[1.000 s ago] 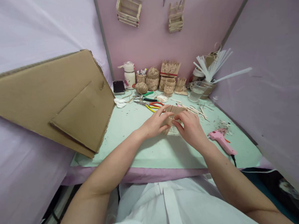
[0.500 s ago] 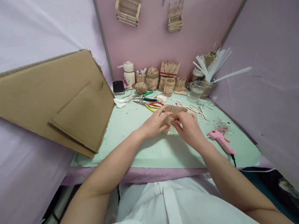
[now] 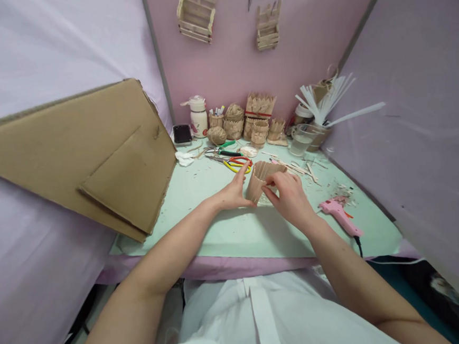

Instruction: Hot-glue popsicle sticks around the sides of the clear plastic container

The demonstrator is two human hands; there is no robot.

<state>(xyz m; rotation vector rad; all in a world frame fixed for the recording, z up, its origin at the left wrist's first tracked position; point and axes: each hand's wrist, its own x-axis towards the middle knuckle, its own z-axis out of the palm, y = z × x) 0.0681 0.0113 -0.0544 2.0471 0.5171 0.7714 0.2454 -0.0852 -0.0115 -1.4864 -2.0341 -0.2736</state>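
A cup made of upright wooden craft sticks (image 3: 257, 183) stands in the middle of the table, with part of its front side uncovered. My left hand (image 3: 233, 193) is on its left, thumb and fingers spread apart, the thumb close to the cup's base; whether it touches I cannot tell. On the other side, my right hand (image 3: 290, 192) pinches at the cup's near right edge with thumb and forefinger. Its fingers hide that part of the wall, and any small piece between them cannot be made out.
A pink glue gun (image 3: 340, 217) lies at the right near wood scraps. Loose sticks (image 3: 298, 167), pliers (image 3: 239, 164) and a twine ball (image 3: 216, 135) lie behind the cup. Cardboard (image 3: 134, 169) leans at left. A clear cup (image 3: 300, 141) stands near white glue sticks (image 3: 329, 100).
My left hand has let go of the cup's left side and moved slightly left, its fingers spreading. More of the cup's wall shows. My right hand stays nearly in place.
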